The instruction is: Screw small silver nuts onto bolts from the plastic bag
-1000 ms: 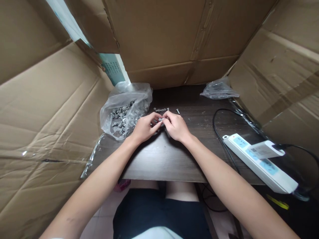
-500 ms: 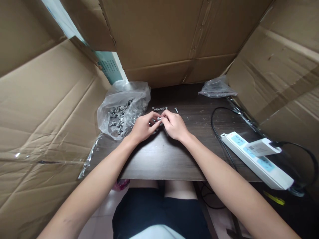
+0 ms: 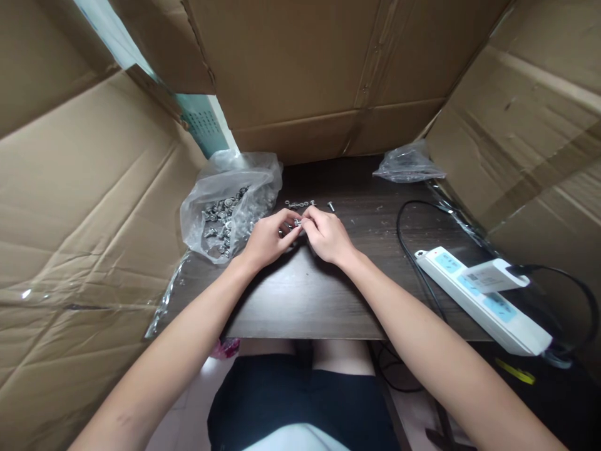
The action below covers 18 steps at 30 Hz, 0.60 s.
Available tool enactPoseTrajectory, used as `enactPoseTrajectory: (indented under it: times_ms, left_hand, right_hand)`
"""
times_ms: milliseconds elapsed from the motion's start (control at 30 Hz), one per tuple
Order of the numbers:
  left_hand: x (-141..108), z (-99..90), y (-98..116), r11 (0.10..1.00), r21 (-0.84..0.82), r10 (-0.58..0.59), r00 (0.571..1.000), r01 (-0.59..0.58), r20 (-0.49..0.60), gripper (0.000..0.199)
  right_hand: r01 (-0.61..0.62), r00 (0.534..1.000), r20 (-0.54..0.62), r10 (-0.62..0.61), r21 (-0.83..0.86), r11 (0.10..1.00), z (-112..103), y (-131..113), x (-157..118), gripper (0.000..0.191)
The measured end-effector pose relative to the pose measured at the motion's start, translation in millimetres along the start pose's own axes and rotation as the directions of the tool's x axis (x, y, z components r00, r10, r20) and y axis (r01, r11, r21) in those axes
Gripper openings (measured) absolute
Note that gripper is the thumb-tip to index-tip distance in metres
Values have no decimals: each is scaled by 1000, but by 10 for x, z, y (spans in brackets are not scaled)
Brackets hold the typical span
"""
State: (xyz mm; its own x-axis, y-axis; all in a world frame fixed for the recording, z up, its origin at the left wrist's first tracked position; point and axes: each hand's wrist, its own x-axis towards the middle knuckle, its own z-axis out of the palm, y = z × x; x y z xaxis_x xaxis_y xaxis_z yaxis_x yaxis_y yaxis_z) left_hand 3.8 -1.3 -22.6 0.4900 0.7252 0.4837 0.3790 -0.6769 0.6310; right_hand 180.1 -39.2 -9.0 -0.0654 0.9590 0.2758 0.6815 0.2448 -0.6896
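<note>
Over the middle of the dark wooden table [image 3: 300, 300], my left hand [image 3: 271, 239] and my right hand [image 3: 327, 235] meet fingertip to fingertip. Between them is a small silver bolt [image 3: 297, 222], pinched from both sides. Whether a nut sits on it is too small to tell. Several loose nuts and bolts [image 3: 300, 205] lie in a short row just beyond my fingers, and a single bolt [image 3: 331, 206] rests a little to their right. Left of my left hand, an open clear plastic bag [image 3: 197, 216] holds many silver metal fasteners [image 3: 228, 210].
Cardboard walls [image 3: 319, 62] enclose the table at the back and both sides. At the right lies a white power strip [image 3: 483, 300] with a plugged-in adapter and a black cable [image 3: 399, 219]. Another clear plastic bag [image 3: 409, 164] rests at the back right.
Both hands keep nearly the same pose around the bolt. The whole view has shifted slightly; otherwise the things on the table look unmoved.
</note>
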Motion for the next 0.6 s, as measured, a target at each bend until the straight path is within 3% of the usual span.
enactPoseTrajectory:
  times_ms: [133,400,600]
  left_hand:
    - [3,-5,3,1000,-1,-15,1000,15,-5,16]
    - [1,-7,7,1000,5,-26,1000,26,1,18]
    - [2,-5,21,1000,8,-28,1000,28,-3,16]
  right_hand:
    - [-11,1000,8,11,-10,1000,-9,-21,-10,29]
    - [-2,1000,-15,2,18,1000,-40,-15,-7,17]
    - [-12,1000,3,12,1,1000,-20,-27,-7,26]
